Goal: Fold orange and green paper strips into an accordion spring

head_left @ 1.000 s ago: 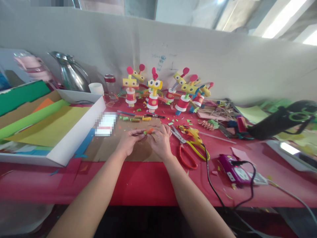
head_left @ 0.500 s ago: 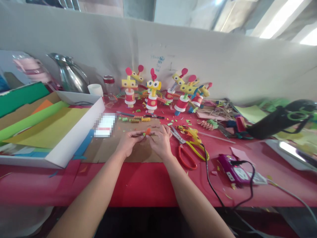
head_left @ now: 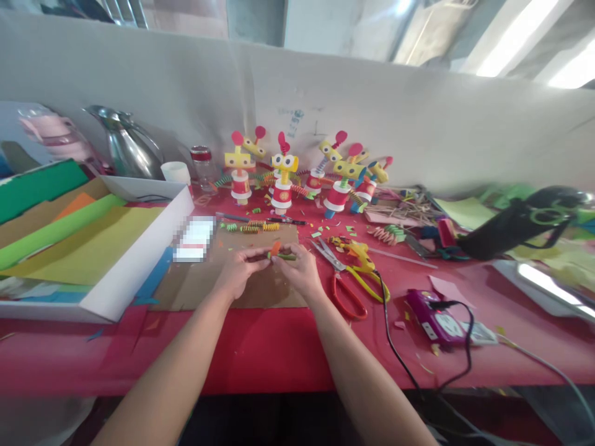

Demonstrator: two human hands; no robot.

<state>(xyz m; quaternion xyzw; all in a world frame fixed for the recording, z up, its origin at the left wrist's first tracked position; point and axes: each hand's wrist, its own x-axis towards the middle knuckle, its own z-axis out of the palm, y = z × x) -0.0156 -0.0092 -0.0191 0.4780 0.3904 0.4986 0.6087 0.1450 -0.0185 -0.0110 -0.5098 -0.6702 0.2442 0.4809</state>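
Between my fingertips, over the brown cardboard (head_left: pixel 195 291), is a small folded paper strip (head_left: pixel 276 249) in orange and green. My left hand (head_left: pixel 240 270) pinches it from the left. From the other side my right hand (head_left: pixel 301 267) grips it, and a narrow green length runs along the right fingers. Just beyond the hands lie folded paper springs (head_left: pixel 253 228) in green, yellow and dark tones, with a black pen (head_left: pixel 287 220) behind them. Red-handled scissors (head_left: pixel 346 296) lie open right of my right hand, beside a yellow glue gun (head_left: pixel 360 257).
Several paper-cup figures (head_left: pixel 281 196) with spring arms stand along the wall. At left sits a white box (head_left: pixel 139 263) of coloured paper, near a steel jug (head_left: pixel 132 148) and a paper cup (head_left: pixel 176 173). A purple power socket (head_left: pixel 432 316) with cables and a black bottle (head_left: pixel 515 226) lie right.
The fingers of my right hand have curled in closer around the strip, and a green length now shows along them. The whole view has shifted slightly.
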